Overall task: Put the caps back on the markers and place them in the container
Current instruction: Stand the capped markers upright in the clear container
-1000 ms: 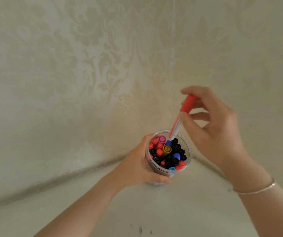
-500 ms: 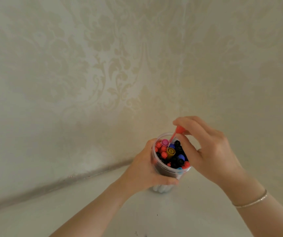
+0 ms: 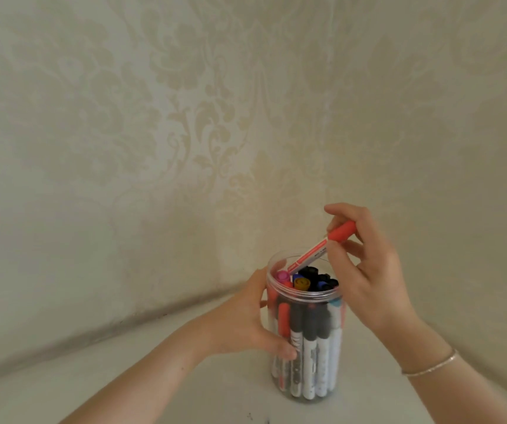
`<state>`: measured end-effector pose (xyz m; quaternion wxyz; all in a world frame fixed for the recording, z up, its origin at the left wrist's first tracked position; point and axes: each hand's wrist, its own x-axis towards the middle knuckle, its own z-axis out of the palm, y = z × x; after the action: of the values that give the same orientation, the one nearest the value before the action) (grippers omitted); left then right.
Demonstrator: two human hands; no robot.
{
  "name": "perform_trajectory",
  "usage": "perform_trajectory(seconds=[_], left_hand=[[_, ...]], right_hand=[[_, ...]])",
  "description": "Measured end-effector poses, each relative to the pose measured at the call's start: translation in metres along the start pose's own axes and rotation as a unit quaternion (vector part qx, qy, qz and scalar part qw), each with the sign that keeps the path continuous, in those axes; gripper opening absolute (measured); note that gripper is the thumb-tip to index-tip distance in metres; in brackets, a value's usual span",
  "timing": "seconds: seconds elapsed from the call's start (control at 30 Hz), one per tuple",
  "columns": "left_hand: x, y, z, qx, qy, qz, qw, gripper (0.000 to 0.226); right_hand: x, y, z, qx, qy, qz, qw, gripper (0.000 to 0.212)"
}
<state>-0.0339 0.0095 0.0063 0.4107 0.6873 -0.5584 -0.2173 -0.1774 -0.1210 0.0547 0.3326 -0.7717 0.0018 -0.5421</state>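
A clear plastic container (image 3: pixel 304 347) stands on the white surface, packed with several capped markers, caps up. My left hand (image 3: pixel 246 319) grips its left side, thumb across the front. My right hand (image 3: pixel 365 267) pinches a red-capped marker (image 3: pixel 322 246) near its cap. That marker lies tilted, its lower end over the container's rim, on top of the other markers' caps.
The white surface (image 3: pixel 123 387) ends at two patterned wallpaper walls (image 3: pixel 184 117) that meet in a corner just behind the container. A thin bracelet (image 3: pixel 429 367) sits on my right wrist. A few dark specks lie near the front edge.
The red-capped marker was pushed down low among the others half a second ago; now it sits higher and more tilted over the rim. The view has dropped to show the container's side.
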Motion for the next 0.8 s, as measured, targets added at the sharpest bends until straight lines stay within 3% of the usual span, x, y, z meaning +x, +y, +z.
perform_trajectory(seconds=[0.2,0.4,0.57,0.67,0.8], left_hand=[[0.003,-0.001,0.014,-0.093,-0.020,0.022,0.995,0.120],[0.008,0.009,0.013,-0.153,-0.062,0.024,0.986,0.089],[0.007,0.020,0.014,-0.111,0.020,0.039,0.993,0.097],[0.002,0.022,0.014,-0.034,0.084,0.083,0.992,0.107],[-0.002,0.024,0.008,0.100,0.095,0.086,0.987,0.107]], right_hand=[[-0.003,-0.003,0.007,0.039,0.042,-0.032,0.998,0.036],[0.000,-0.005,0.007,0.051,0.021,0.010,0.998,0.050],[0.022,-0.018,-0.003,0.067,-0.051,0.048,0.995,0.040],[0.026,-0.029,-0.017,0.079,-0.035,0.022,0.996,0.033],[0.016,-0.032,-0.023,0.059,-0.028,0.005,0.998,0.029]])
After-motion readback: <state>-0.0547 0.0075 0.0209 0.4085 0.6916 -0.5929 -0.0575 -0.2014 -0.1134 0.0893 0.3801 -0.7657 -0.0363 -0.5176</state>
